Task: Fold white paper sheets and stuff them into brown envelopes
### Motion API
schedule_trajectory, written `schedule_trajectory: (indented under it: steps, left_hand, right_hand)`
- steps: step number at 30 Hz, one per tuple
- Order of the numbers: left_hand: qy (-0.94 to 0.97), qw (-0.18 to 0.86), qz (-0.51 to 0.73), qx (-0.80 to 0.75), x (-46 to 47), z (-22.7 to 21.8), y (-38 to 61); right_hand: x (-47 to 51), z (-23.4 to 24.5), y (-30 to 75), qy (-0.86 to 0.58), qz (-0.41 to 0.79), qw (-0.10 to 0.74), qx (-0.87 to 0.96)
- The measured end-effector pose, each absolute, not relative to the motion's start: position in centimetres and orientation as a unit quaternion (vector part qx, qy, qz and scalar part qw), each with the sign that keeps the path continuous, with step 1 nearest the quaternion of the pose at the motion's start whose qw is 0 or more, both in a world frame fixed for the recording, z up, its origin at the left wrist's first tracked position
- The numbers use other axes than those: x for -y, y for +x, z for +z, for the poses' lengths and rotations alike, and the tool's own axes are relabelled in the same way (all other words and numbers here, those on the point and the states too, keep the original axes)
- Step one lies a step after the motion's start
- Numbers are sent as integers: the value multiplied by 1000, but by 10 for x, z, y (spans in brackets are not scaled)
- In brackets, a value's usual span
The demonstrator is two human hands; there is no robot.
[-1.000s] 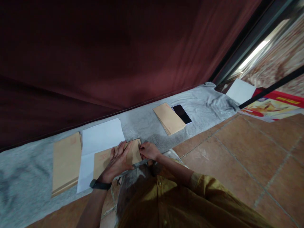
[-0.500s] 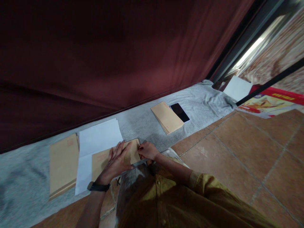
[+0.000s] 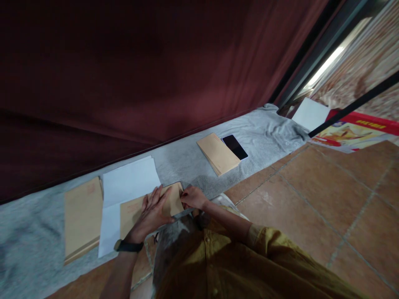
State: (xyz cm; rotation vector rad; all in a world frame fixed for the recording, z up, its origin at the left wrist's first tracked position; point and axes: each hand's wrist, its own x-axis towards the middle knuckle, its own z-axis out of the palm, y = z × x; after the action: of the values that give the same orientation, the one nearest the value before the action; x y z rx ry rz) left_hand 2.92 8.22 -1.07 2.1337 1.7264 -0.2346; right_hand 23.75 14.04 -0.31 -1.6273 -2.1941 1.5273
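Note:
A brown paper envelope (image 3: 130,211) lies partly over white paper sheets (image 3: 131,178), close to my body. My left hand (image 3: 155,211) rests flat on the envelope with its fingers spread, a dark watch on that wrist. At the envelope's right end my right hand (image 3: 192,197) has its fingers curled and pressed together on the end edge, where the flap would be. The fingertips there are partly hidden. To the left of the sheets is a stack of brown envelopes (image 3: 81,216).
A second small stack of envelopes (image 3: 218,153) lies to the right, overlapping a dark-screened phone (image 3: 235,147). All rest on a grey cloth (image 3: 183,160) along a dark red curtain (image 3: 140,83). A colourful box (image 3: 352,131) and a black pole (image 3: 355,104) are at far right.
My right fingers have shifted slightly at the envelope's right end, and the end piece now looks folded flatter. My left hand stays in place; the view has moved slightly.

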Motion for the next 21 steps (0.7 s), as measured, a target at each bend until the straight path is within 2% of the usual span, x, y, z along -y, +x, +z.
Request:
schedule_trajectory:
  steps: [10, 21]
  left_hand:
    - [769, 174, -48, -614, -73, -14, 30]
    - [812, 21, 33, -583, -42, -39, 52]
  right_hand:
    - [-136, -4, 236, -535, 435, 14, 724]
    - [-128, -20, 251, -570, 390, 72, 719]
